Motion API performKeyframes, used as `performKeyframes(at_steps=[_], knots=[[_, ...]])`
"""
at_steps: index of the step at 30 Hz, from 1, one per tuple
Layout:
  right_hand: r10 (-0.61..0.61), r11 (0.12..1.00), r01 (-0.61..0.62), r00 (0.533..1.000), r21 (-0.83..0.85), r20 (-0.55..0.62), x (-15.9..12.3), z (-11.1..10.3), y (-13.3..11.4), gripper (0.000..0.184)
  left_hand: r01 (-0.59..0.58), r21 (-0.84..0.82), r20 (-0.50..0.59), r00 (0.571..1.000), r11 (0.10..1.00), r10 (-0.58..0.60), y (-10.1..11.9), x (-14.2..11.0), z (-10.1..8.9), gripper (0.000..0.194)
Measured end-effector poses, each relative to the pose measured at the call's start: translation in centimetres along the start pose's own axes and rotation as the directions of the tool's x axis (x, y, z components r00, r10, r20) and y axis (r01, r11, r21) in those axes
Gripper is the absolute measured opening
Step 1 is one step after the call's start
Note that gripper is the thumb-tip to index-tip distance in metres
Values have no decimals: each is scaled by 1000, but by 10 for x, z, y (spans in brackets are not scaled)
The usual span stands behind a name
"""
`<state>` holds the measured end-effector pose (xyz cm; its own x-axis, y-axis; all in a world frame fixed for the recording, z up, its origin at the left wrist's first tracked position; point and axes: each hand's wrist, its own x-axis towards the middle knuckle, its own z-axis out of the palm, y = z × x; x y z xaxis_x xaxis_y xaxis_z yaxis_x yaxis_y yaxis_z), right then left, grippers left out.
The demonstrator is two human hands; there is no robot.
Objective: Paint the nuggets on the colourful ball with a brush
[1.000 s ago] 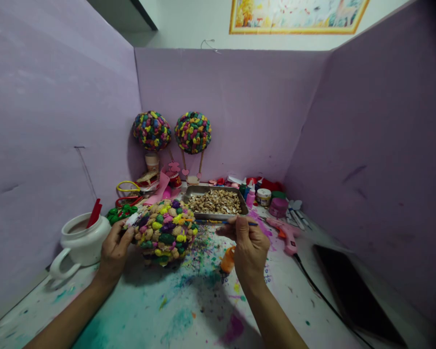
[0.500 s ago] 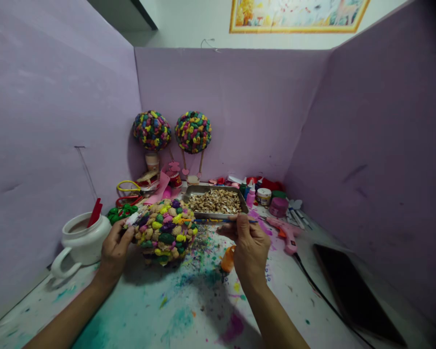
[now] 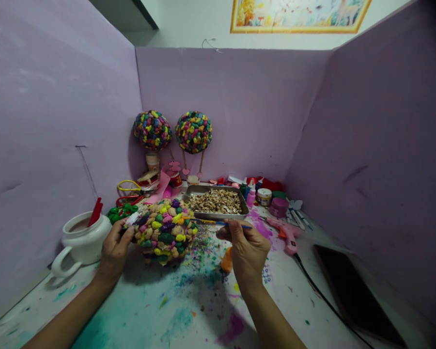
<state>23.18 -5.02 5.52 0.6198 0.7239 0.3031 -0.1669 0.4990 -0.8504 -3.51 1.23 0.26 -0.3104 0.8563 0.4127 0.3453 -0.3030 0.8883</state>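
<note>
A ball covered in nut shells (image 3: pixel 167 232) is held up over the table, its shells partly painted yellow, green, purple and pink, others bare brown. My left hand (image 3: pixel 116 247) grips its left end, near a white patch. In my right hand (image 3: pixel 249 242) is a thin blue paintbrush (image 3: pixel 210 222), pinched between thumb and fingers. The brush tip, orange with paint, meets the right upper side of the ball. Below that hand an orange paint bottle (image 3: pixel 226 261) is partly hidden.
A metal tray (image 3: pixel 247 209) of shell pieces lies behind. White mug (image 3: pixel 85 242) at left, scissors (image 3: pixel 129 186) behind it. Paint jars (image 3: pixel 264 196), a pink glue gun (image 3: pixel 285 232) with cord and a black phone (image 3: pixel 356 291) are at right. Two finished-looking coloured balls (image 3: pixel 193 132) stand at the back.
My right hand has tilted the brush, its back end now lower, and the tip has shifted slightly left on the ball. The left hand and ball look unmoved.
</note>
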Motion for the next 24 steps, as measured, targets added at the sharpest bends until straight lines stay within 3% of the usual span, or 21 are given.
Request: performKeyframes(at_steps=[7,24], knots=[[-95,992,94,995,-87,-5,-2,-3,-4,36,-12,-7,8,1000,1000,12,-5,2,0,46],[-71,996,75,996,-58,56,-3,-3,-12,44,32,-33,7,999,999,-31,-6,2,1,40]])
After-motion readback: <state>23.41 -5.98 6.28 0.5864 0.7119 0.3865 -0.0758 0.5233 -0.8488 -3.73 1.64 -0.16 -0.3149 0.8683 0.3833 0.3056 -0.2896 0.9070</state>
